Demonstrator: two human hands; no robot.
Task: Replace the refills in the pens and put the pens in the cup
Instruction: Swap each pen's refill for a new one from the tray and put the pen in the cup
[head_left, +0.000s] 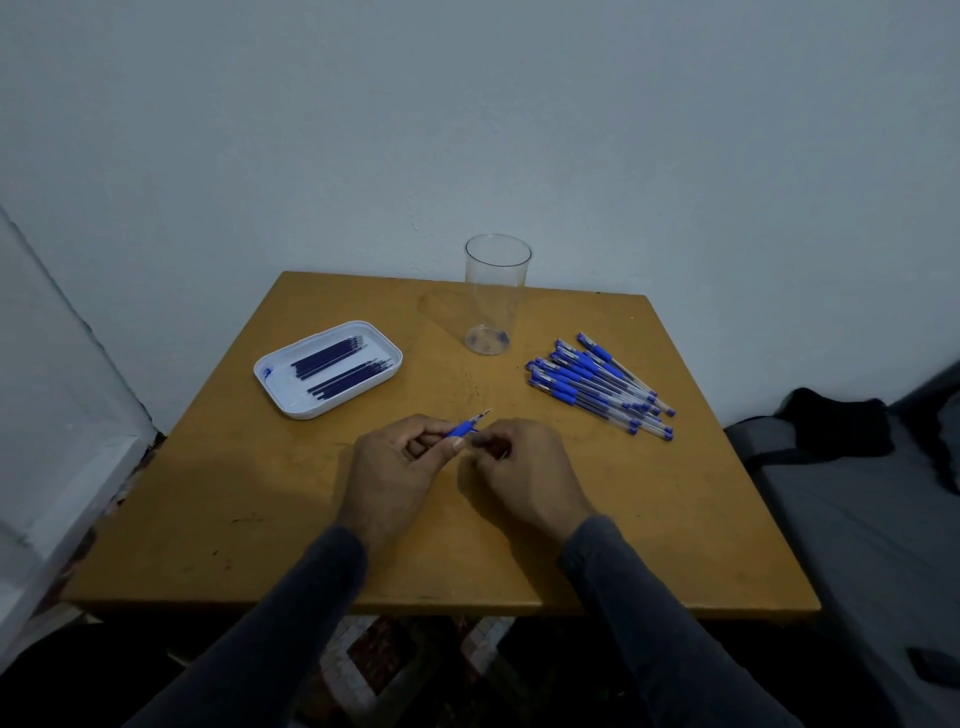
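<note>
Fingers of our left hand (400, 467) were curled round a pen (466, 428), pinching its blue grip section, with the metal tip pointing up and away toward the far right. Our right hand (524, 467) met it from the other side, its fingers curled in against the pen's rear part, which was mostly hidden behind them; we could not tell exactly what they pinched. Both hands hovered over the middle of the wooden table (649, 519). To the left lay a white tray (275, 371) holding dark blue refills (337, 369). A clear cup (493, 296) stood upright near the far edge, and a heap of blue pens (597, 384) lay right of it.
</note>
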